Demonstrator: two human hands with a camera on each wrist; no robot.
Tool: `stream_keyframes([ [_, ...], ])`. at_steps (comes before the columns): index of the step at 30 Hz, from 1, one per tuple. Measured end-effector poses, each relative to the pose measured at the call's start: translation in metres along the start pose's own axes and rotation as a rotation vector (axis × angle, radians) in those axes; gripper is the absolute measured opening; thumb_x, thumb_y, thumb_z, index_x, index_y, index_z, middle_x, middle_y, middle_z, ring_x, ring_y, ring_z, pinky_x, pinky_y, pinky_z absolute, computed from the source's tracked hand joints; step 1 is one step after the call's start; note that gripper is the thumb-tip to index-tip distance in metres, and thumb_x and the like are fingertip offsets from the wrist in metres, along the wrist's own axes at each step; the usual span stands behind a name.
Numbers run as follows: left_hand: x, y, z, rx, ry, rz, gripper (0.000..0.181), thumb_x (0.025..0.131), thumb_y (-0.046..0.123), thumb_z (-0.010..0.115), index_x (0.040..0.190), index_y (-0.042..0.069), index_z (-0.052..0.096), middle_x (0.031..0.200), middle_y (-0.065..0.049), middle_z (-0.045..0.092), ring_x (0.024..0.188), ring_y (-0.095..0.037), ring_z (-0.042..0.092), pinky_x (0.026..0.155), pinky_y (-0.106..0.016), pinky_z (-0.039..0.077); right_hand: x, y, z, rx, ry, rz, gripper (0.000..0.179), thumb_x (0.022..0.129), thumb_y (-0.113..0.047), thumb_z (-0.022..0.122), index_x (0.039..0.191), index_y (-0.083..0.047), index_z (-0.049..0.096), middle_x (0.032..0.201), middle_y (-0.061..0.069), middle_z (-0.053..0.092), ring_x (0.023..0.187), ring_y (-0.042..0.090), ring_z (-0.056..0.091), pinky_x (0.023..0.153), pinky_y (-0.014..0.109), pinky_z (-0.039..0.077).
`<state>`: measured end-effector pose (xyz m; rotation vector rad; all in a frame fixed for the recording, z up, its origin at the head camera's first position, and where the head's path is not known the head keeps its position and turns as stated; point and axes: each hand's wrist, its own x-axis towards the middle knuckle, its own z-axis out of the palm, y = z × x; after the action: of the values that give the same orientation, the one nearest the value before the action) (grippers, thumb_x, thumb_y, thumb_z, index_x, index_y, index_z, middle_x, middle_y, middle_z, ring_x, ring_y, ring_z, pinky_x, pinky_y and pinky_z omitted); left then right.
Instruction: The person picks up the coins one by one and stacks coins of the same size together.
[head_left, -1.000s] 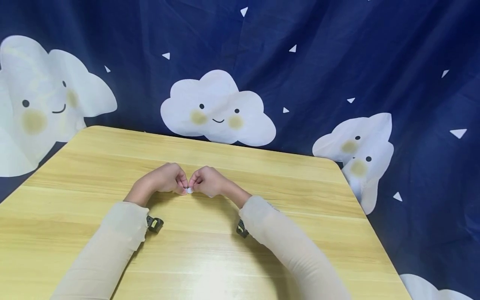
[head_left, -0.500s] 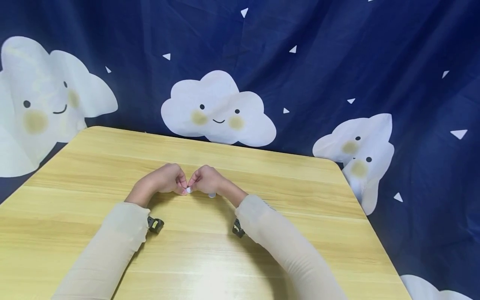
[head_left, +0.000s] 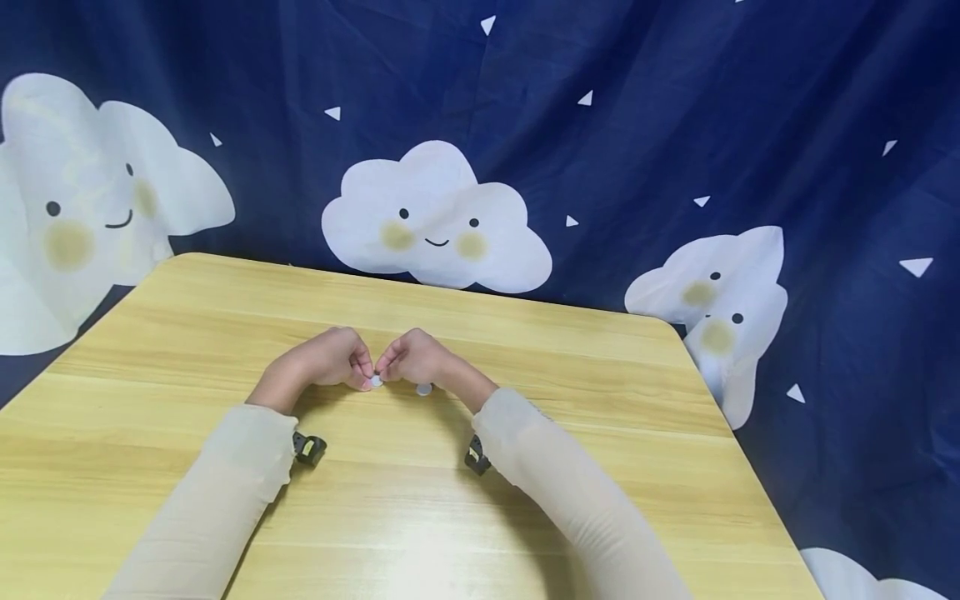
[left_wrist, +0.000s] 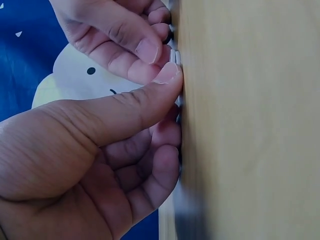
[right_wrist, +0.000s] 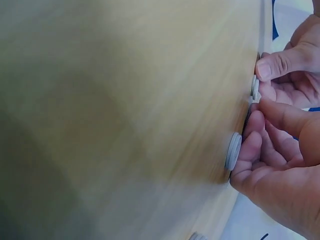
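Note:
A low stack of small pale grey coin-like discs (right_wrist: 255, 87) lies on the wooden table between the two hands. My left hand (head_left: 335, 357) pinches this stack at its edge; in the left wrist view the left thumb (left_wrist: 145, 102) covers part of it. Opposite, my right hand (head_left: 416, 358) has its thumb and forefinger tips together at the same discs, the other fingers curled. Whether the right fingertips pinch a disc or just touch the stack, I cannot tell. A second disc stack (right_wrist: 233, 151) sits beside the right hand's curled fingers, near the wrist in the head view.
Another grey disc (right_wrist: 197, 237) shows at the bottom edge of the right wrist view. The wooden table (head_left: 405, 475) runs back to a dark blue curtain (head_left: 480, 83) printed with smiling clouds. A black wrist camera (head_left: 309, 448) hangs under the left sleeve.
The disc between the hands has gone from tilted on edge to lying nearly flat. My right hand has shifted slightly left, uncovering more of the second stack. The left hand stays in place.

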<state>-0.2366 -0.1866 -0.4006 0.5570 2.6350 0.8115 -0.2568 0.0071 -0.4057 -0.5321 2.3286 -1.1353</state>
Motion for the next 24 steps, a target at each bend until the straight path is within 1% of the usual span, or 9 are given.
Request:
stream_keyframes([
  [3, -0.0011, -0.0013, -0.0010, 0.003, 0.002, 0.004, 0.012, 0.083, 0.012, 0.086, 0.082, 0.009, 0.075, 0.075, 0.001, 0.066, 0.073, -0.015, 0.056, 0.075, -0.034, 0.049, 0.0006, 0.0017, -0.0013, 0.031, -0.025, -0.004, 0.009, 0.088, 0.004, 0.076, 0.097, 0.000, 0.075, 0.087, 0.007, 0.074, 0.077, 0.010, 0.064, 0.073, 0.019, 0.052],
  [7, -0.0024, -0.0022, -0.0019, 0.000, 0.000, 0.000, 0.012, 0.083, 0.011, 0.086, 0.082, 0.009, 0.075, 0.075, 0.001, 0.066, 0.073, -0.015, 0.056, 0.073, -0.032, 0.050, -0.0001, 0.0018, -0.0025, 0.042, -0.054, -0.019, 0.015, 0.085, 0.008, 0.077, 0.098, 0.002, 0.074, 0.088, 0.009, 0.073, 0.079, 0.011, 0.065, 0.074, 0.020, 0.053],
  [10, -0.0028, -0.0008, -0.0025, -0.009, -0.011, 0.006, 0.011, 0.083, 0.010, 0.085, 0.083, 0.008, 0.075, 0.076, 0.000, 0.066, 0.073, -0.016, 0.056, 0.073, -0.033, 0.050, -0.0009, 0.0019, -0.0027, -0.003, -0.063, -0.036, 0.017, 0.083, 0.007, 0.079, 0.098, 0.001, 0.073, 0.085, 0.005, 0.072, 0.079, 0.010, 0.064, 0.072, 0.019, 0.053],
  [14, -0.0024, 0.0021, -0.0030, -0.012, -0.025, 0.006, 0.010, 0.084, 0.009, 0.084, 0.083, 0.007, 0.075, 0.075, 0.000, 0.066, 0.073, -0.015, 0.056, 0.074, -0.033, 0.050, -0.0012, 0.0022, -0.0016, -0.049, -0.059, -0.055, 0.015, 0.083, 0.006, 0.081, 0.095, 0.000, 0.074, 0.081, 0.001, 0.070, 0.077, 0.009, 0.064, 0.071, 0.018, 0.053],
  [20, -0.0021, 0.0041, -0.0021, -0.008, -0.037, -0.005, 0.009, 0.085, 0.008, 0.083, 0.083, 0.007, 0.075, 0.074, 0.000, 0.065, 0.072, -0.014, 0.055, 0.074, -0.033, 0.049, -0.0023, 0.0015, 0.0011, -0.067, -0.039, -0.060, 0.014, 0.083, 0.007, 0.080, 0.093, 0.001, 0.074, 0.079, 0.002, 0.070, 0.074, 0.009, 0.063, 0.069, 0.018, 0.053],
  [24, -0.0021, 0.0034, -0.0015, -0.007, -0.035, -0.003, 0.008, 0.085, 0.006, 0.083, 0.082, 0.007, 0.075, 0.074, 0.000, 0.066, 0.072, -0.014, 0.055, 0.073, -0.032, 0.050, -0.0028, 0.0018, 0.0029, -0.083, -0.026, -0.058, 0.012, 0.083, 0.005, 0.081, 0.092, 0.000, 0.075, 0.080, 0.002, 0.071, 0.074, 0.008, 0.064, 0.069, 0.018, 0.054],
])
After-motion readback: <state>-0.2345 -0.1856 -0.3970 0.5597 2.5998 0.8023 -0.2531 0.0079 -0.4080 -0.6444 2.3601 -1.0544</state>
